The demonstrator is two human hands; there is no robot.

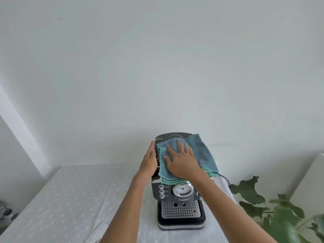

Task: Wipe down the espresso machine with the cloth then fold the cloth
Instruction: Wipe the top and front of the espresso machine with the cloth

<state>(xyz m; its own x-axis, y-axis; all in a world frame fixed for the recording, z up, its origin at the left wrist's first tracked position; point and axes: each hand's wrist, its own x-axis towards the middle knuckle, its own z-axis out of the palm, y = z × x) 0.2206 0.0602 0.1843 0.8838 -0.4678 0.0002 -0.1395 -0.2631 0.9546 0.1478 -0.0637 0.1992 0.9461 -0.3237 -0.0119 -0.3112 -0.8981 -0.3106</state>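
1. Table point(70, 199), draped in white eyelet fabric. It carries the machine.
2. Plant point(280, 221), broad green leaves, standing off the table's right edge.
3. Espresso machine point(157, 188), dark grey with a round chrome gauge and a perforated drip tray. It stands upright toward the table's right edge, front facing the person.
4. Cloth point(203, 151), blue-green microfibre folded in layers. It lies on the machine's flat top with its front hem drooping just above the gauge. Its long axis runs front-left to rear-right.
5. Right hand point(182, 160), palm down on the cloth, fingers straight and spread wide, pressing rather than gripping. The cloth sits directly beneath them and reaches mostly to their right and rear, so I judge the next swipe heads that way.
6. Left hand point(149, 160), flat against the machine's left side, fingers straight and together. It lies just beside the cloth's left edge and seems to brace the machine.
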